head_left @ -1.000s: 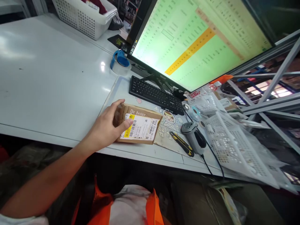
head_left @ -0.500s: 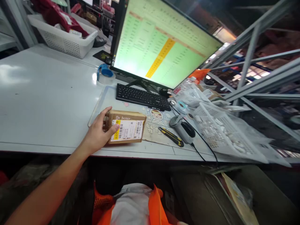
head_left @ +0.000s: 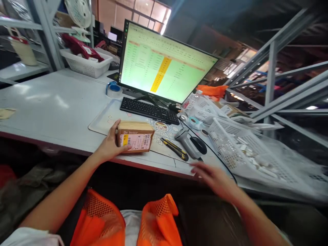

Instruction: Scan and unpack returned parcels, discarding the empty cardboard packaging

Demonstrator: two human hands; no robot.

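Note:
A small brown cardboard box with a white and yellow shipping label stands at the front of the desk, partly on the printed mat. My left hand grips its left end, thumb across the label and fingers behind. My right hand, blurred by motion, hovers at the desk's front edge with fingers stretched out and nothing in them. Nearest to it are a grey barcode scanner, a black mouse and a yellow-black utility knife, all lying on the desk.
A black keyboard lies below a lit monitor. Tape rolls sit left of it. White baskets stand at the back left and on the right, the right one holding small white pieces. A cable runs past the mouse.
My right hand has come into view from below, up to the desk edge near the scanner. My left hand keeps its hold on the box. The camera view has shifted and tilted up.

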